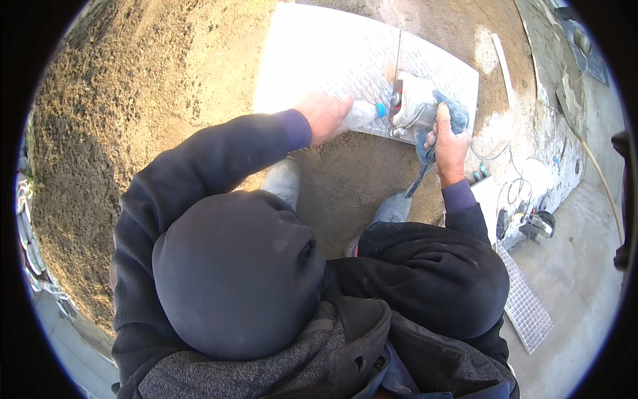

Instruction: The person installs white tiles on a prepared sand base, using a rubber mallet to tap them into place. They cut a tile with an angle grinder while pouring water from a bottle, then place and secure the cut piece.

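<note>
My left hand [324, 118] grips a clear plastic bottle [361, 114] with a blue cap, held sideways over a pale patterned tile [319, 53]. The cap points at a dusty cutting power tool [415, 100] with a red part near its blade end. My right hand [448, 136] is closed on the tool's grey-blue handle. The tool rests on or just over the tile, by a dark straight line [399, 46] across it; exact contact is unclear. A cord trails from it to the right. My bent knees and boots show below.
Rough sandy ground [119, 80] surrounds the tile. At right lie a white strip [502, 66], cables [518, 183], another power tool [537, 226], a gridded panel [526, 296] and a hose [591, 159] on concrete [575, 286]. A cement-stained board [545, 46] lies at upper right.
</note>
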The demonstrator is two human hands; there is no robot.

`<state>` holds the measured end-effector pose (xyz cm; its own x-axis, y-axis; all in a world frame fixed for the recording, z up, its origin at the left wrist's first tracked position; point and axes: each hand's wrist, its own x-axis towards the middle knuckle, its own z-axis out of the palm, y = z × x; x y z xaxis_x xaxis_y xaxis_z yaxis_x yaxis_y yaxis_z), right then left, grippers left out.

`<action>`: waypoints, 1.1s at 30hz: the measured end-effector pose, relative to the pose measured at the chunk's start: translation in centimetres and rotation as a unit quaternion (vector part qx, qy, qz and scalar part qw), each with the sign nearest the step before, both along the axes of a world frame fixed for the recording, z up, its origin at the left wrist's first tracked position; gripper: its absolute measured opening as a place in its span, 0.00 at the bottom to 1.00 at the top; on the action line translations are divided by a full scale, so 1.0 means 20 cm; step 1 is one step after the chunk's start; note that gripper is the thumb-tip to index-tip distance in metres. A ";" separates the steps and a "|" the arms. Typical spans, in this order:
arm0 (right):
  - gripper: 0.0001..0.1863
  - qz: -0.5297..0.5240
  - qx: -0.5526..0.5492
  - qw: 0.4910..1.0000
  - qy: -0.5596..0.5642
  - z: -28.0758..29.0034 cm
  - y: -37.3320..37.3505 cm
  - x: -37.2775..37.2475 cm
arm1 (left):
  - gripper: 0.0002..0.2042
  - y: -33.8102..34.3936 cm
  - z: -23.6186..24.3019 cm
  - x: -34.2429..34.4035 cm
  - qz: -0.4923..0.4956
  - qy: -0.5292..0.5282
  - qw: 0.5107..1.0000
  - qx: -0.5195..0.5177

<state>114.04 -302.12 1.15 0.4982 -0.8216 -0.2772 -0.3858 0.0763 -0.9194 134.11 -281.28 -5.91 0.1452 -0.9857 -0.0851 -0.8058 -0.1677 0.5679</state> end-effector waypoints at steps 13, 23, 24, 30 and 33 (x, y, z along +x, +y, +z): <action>0.15 -0.015 0.003 1.000 -0.003 -0.03 0.01 -0.05 | 0.18 0.02 0.01 -0.03 -0.008 -0.004 1.000 0.015; 0.16 -0.004 -0.011 1.000 0.000 -0.04 0.03 -0.06 | 0.18 0.01 0.01 -0.03 -0.011 -0.015 0.999 0.031; 0.16 -0.004 -0.013 1.000 -0.003 -0.04 0.03 -0.06 | 0.18 0.02 0.01 -0.03 -0.011 -0.016 0.999 0.025; 0.14 -0.009 -0.014 1.000 0.001 -0.03 0.06 -0.08 | 0.18 0.04 0.00 -0.03 -0.018 -0.014 1.000 0.015; 0.14 -0.010 -0.012 1.000 0.004 -0.03 0.06 -0.09 | 0.19 0.06 0.01 -0.04 -0.022 -0.011 1.000 0.010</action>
<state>112.15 -300.91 0.54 0.4800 -0.8374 -0.2614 -0.3916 0.0622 -0.9180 133.23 -280.12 -5.69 0.1030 -0.9894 -0.1029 -0.8248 -0.1427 0.5471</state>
